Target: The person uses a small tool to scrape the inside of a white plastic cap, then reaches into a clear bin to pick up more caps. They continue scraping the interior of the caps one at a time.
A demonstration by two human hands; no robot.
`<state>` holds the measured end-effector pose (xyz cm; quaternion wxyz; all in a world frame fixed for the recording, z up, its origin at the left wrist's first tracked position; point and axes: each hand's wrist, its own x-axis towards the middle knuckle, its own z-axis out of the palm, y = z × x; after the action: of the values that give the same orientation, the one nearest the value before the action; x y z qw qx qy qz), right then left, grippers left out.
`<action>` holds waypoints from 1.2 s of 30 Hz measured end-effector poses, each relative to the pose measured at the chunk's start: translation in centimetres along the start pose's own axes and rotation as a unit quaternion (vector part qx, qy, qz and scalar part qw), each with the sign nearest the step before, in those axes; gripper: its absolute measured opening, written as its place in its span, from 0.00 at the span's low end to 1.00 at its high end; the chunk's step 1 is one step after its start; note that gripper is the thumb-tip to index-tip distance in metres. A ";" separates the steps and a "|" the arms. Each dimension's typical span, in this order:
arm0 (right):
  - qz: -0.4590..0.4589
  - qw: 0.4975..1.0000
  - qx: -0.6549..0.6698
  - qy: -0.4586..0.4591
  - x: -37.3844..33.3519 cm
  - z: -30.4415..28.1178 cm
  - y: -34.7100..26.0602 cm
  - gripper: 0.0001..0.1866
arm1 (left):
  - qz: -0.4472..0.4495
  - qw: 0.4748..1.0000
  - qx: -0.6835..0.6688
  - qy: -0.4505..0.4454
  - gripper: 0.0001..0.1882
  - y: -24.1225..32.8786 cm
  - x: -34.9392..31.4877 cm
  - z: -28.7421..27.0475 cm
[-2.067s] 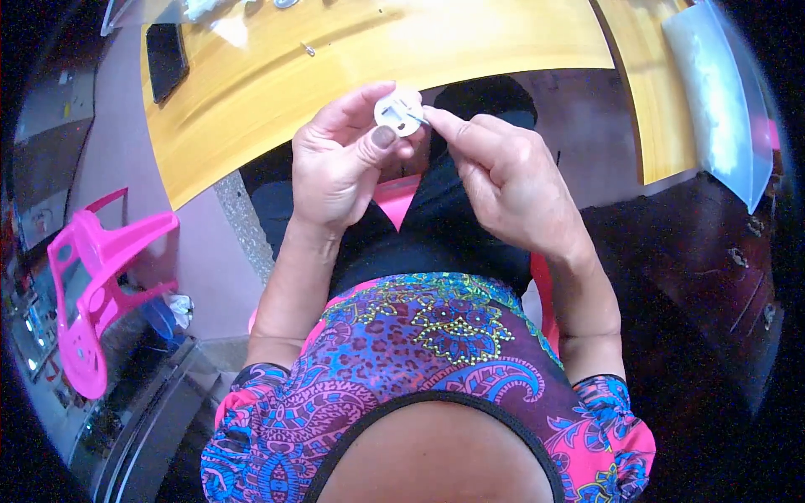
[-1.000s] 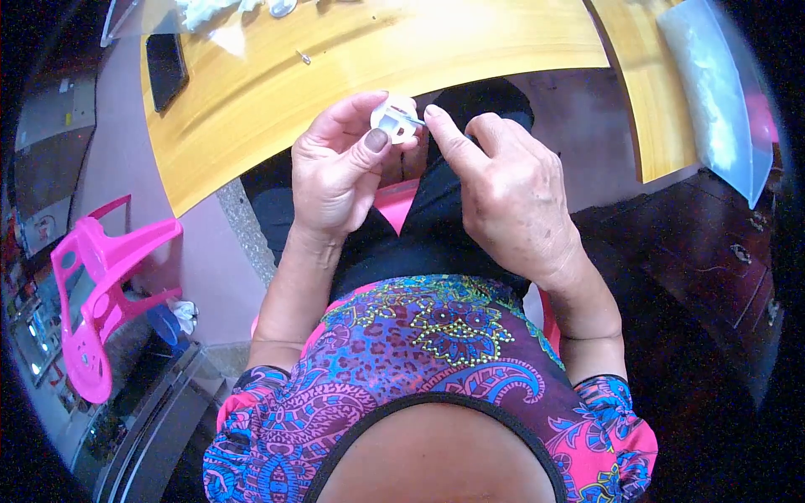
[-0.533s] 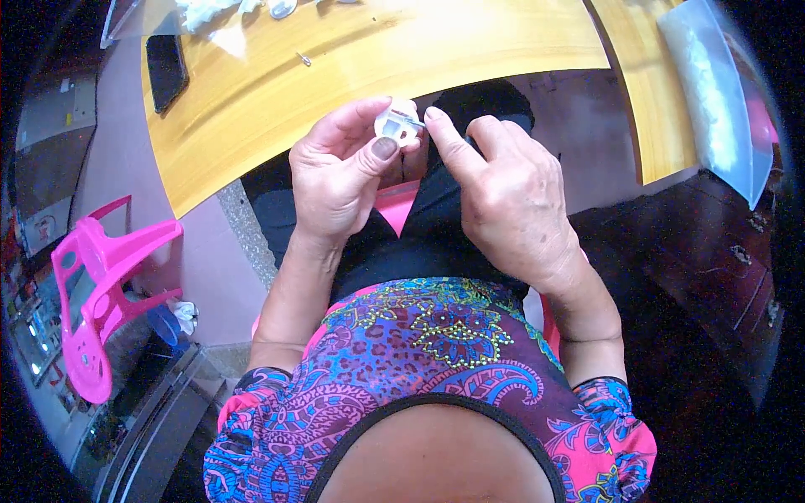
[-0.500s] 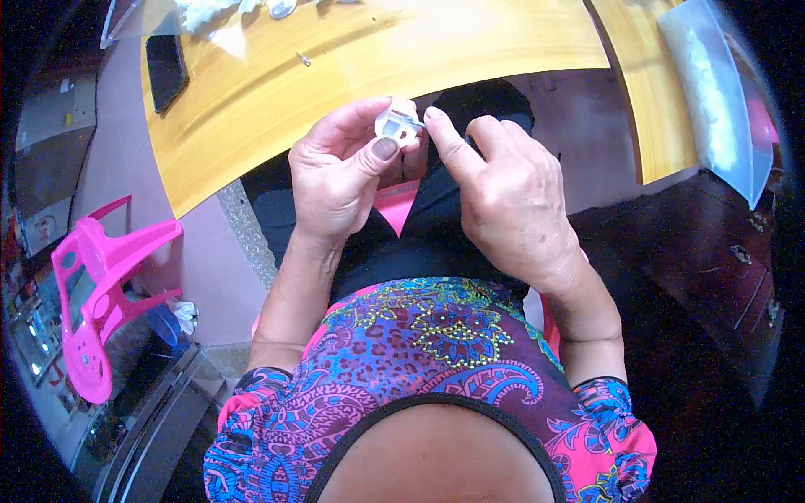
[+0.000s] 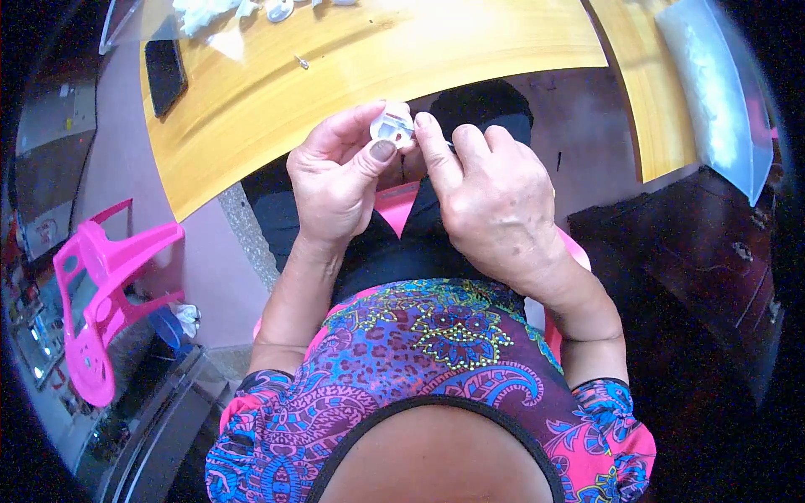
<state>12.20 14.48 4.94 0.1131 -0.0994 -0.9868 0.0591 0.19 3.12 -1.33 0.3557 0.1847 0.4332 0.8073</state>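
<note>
My left hand (image 5: 337,172) pinches a small white plastic part (image 5: 392,129) between thumb and fingers, above my lap and just off the table's near edge. The part is rounded, with a square hollow and a small dark hole facing up. My right hand (image 5: 495,189) is closed beside it, its index fingertip at the part's right edge. A thin metallic piece (image 5: 451,146) shows between the right index and middle fingers; most of it is hidden, so its kind is unclear. The right thumb is out of sight under the hand.
On the yellow wooden table (image 5: 352,63) lie a black phone (image 5: 165,77), a small metal piece (image 5: 302,62) and several white parts (image 5: 201,12) at the back left. A clear bag of white pieces (image 5: 713,96) sits at the right. A pink plastic stool (image 5: 105,268) stands at left.
My right hand has shifted slightly left, and its index fingertip has come closer to the white part. The left hand has tipped the part a little and moved slightly left.
</note>
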 end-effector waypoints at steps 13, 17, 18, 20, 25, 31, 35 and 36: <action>-0.027 0.993 -0.012 -0.118 -0.6 -1.1 1.2 0.23 | -0.018 0.995 0.080 -0.064 0.17 -0.8 -0.4 -0.4; -0.061 0.984 0.016 -0.169 -0.8 -1.6 2.2 0.22 | -0.023 0.985 0.111 -0.129 0.17 -1.6 0.0 -1.3; -0.059 0.984 0.018 -0.169 -0.8 -1.6 2.3 0.22 | -0.048 0.990 0.067 -0.118 0.17 -1.8 0.1 -1.3; -0.024 0.985 0.045 -0.164 -0.7 -1.6 2.2 0.22 | -0.079 0.992 -0.004 -0.094 0.19 -2.0 0.1 -1.1; 0.029 0.988 0.048 -0.146 -0.9 -2.1 1.8 0.22 | -0.121 0.986 -0.071 -0.091 0.19 -2.2 0.7 -2.0; 0.038 0.992 0.032 -0.118 -1.0 -1.7 1.3 0.22 | -0.146 0.977 -0.115 -0.103 0.19 -2.0 0.8 -2.2; 0.022 0.996 0.002 -0.091 -1.0 -1.4 1.2 0.21 | -0.141 0.975 -0.132 -0.112 0.18 -2.1 0.9 -2.4; 0.022 0.996 0.002 -0.091 -1.0 -1.4 1.2 0.21 | -0.141 0.975 -0.132 -0.112 0.18 -2.2 0.9 -2.4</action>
<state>13.70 15.55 5.89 0.0217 -0.1149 -0.9905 0.0725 -0.98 3.21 -4.47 0.5337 0.1626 0.3021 0.7730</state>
